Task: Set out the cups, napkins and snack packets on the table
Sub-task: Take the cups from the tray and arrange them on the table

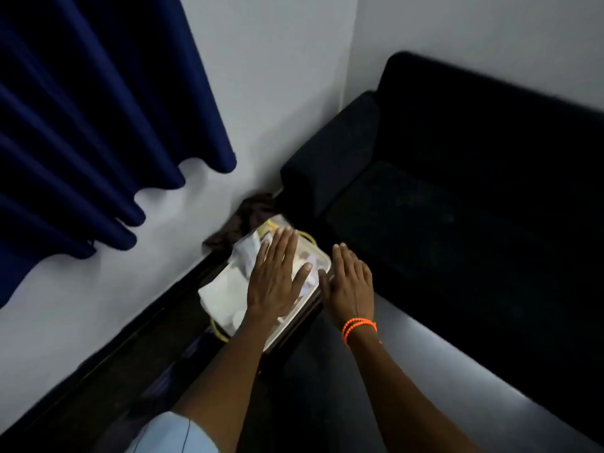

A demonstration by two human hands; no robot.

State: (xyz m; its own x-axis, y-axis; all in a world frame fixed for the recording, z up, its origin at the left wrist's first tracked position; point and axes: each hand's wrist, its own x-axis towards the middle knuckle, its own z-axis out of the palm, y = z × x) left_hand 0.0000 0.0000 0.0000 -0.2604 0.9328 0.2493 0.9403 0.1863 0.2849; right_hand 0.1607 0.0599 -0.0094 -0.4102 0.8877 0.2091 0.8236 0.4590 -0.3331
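— Where are the task's things?
— Down on the floor, in a clear plastic bag [295,291] with yellow trim, wedged into the room's corner between the white wall [271,93] and the dark sofa [457,197]. Inside, crumpled white napkins [225,289], plus a few pale shapes too blurred to name.
— Any brand or label readable?
— None legible. Too dim and smeared; cannot tell whether the pale shapes carry print at all.
— Left hand?
— Left hand [277,276] flat and spread, palm down over the top of the bag, fingers straight, gripping nothing.
— Right hand?
— Right hand [351,282] likewise unclenched, fingers together and extended, just beside the bag's right edge, next to the sofa's front. Touching the bag or not: cannot tell. Orange bead bracelet [359,325] wrapped twice round that wrist.
— Anything else nearby?
— Crumpled brown cloth [248,217] behind the bag against the wall. Dark blue curtain [85,119] hanging at upper left. Pale blue sleeve [176,433] at the bottom edge.
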